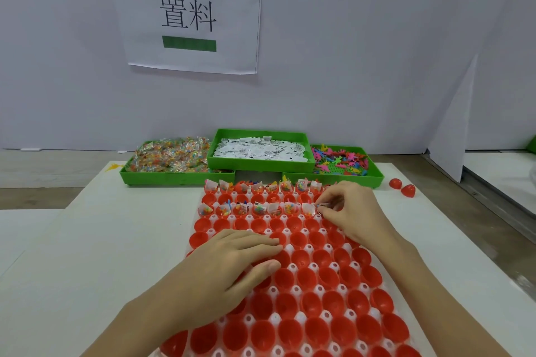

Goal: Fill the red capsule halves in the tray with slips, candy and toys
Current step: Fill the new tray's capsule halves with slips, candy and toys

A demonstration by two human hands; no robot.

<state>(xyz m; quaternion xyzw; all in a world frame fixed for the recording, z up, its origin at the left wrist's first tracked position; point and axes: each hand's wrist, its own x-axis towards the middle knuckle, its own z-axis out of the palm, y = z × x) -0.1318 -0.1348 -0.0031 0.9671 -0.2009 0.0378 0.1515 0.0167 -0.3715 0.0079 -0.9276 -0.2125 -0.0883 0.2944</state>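
A pale wall fills the upper half of the frame, with a paper sign taped at upper centre bearing two printed characters and green bars. Below it a white table spreads across the lower half.

The tray, white with rows of red capsule halves, runs from centre frame down to the bottom edge. The first and third rows at its far end hold slips, candy and toys; the second row has a few toys; the nearer rows show only red cups.

Three green bins sit side by side at mid-frame, just beyond the tray: the candy bin at left, the slip bin in the middle and raised, the toy bin at right.

The left hand lies flat on the tray at lower centre, fingers straight, gripping nothing. The right hand, at centre right over the third row's right end, pinches a small packet between its fingertips.

Two loose red halves lie on the table right of the toy bin.
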